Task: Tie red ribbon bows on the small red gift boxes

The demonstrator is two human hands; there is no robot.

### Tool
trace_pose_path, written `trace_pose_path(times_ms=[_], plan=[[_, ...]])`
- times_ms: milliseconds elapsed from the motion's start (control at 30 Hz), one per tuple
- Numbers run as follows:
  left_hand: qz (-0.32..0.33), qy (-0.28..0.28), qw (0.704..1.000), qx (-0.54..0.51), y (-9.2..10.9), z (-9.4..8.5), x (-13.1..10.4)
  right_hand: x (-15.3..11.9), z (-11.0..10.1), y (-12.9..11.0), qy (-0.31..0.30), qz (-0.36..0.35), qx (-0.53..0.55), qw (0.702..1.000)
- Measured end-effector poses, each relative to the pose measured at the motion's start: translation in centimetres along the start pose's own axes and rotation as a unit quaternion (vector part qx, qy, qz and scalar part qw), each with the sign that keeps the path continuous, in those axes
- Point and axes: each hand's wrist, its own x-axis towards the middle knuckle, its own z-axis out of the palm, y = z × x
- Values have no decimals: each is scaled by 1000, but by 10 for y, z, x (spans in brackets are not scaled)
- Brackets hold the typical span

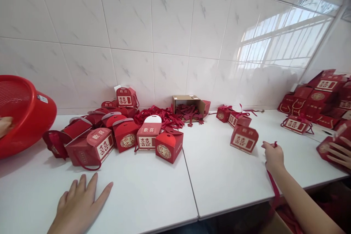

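My left hand (78, 203) lies over the white table at the lower left, fingers spread and holding nothing. Just beyond its fingertips stands a red gift box (94, 146) with a cord handle. On the right, my right hand (274, 156) is closed on a dark red ribbon (272, 182). The ribbon's tail hangs past the table's front edge. A red box with a pale label (244, 139) stands left of that hand, apart from it. Near the middle seam, another red box with a round gold print (169, 146) is closest to the row of boxes' right end.
A red plastic basket (45, 117) stands at the left, with part of a person's hand (5, 126) inside. Ribbons (161, 117) are heaped before the wall by an open carton (189, 98). At far right, another person's hand (341, 153) touches a box near stacked boxes (318, 97).
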Motion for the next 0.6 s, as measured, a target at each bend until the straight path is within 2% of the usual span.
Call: trace_pose_path(times_ms=[100, 167, 300, 400, 500, 600], plan=[[5, 10, 1000, -13, -1, 1, 2, -5, 10, -16, -12, 56, 19, 998], [3, 14, 1000, -24, -1, 2, 2, -17, 26, -28, -61, 71, 36, 995], [4, 11, 999, -43, -1, 2, 1, -71, 53, -41, -206, 69, 63, 974], [5, 15, 999, -49, 0, 0, 0, -117, 52, -44, -268, 42, 78, 959], [5, 13, 999, -45, 1, -3, -1, -141, 36, -50, -266, -19, 66, 962], [9, 11, 999, -37, 2, -3, 0, -139, 11, -65, -177, -160, 3, 971]])
